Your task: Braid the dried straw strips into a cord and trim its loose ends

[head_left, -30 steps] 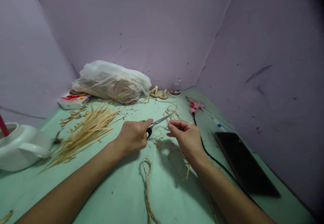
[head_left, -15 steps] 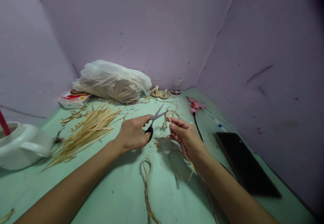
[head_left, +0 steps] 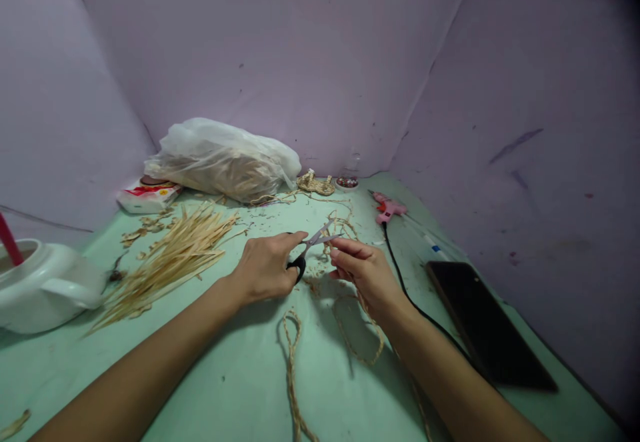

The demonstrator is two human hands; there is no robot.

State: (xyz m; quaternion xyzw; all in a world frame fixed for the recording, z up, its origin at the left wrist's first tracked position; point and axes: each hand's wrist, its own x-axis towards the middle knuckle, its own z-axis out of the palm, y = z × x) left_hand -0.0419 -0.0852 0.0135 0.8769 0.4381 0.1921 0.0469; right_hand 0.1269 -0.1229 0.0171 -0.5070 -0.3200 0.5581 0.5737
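Observation:
My left hand (head_left: 267, 265) grips a pair of black-handled scissors (head_left: 299, 266), thumb and fingers in the loops. The blades stand a little apart and point to the right, by the fingertips of my right hand (head_left: 367, 274). That hand pinches a thin braided straw cord; its end shows at the fingertips and a loop (head_left: 374, 359) of it hangs below the wrist. My palm hides part of the cord. Another braided cord (head_left: 291, 375), folded into a loop, lies on the green table in front of me.
Straw strips (head_left: 175, 262) lie at left by a white teapot-like vessel (head_left: 50, 289). A plastic bag (head_left: 225, 159), a white box (head_left: 149, 197) and a small woven piece (head_left: 316, 183) stand at the back. A pink glue gun (head_left: 387, 209), its cable and a dark phone or tablet (head_left: 490, 322) lie at right.
The scissor blades have come closer together and tilted lower, toward my right fingertips. The cord end that stood up above those fingers shows less now. Both arms have barely moved.

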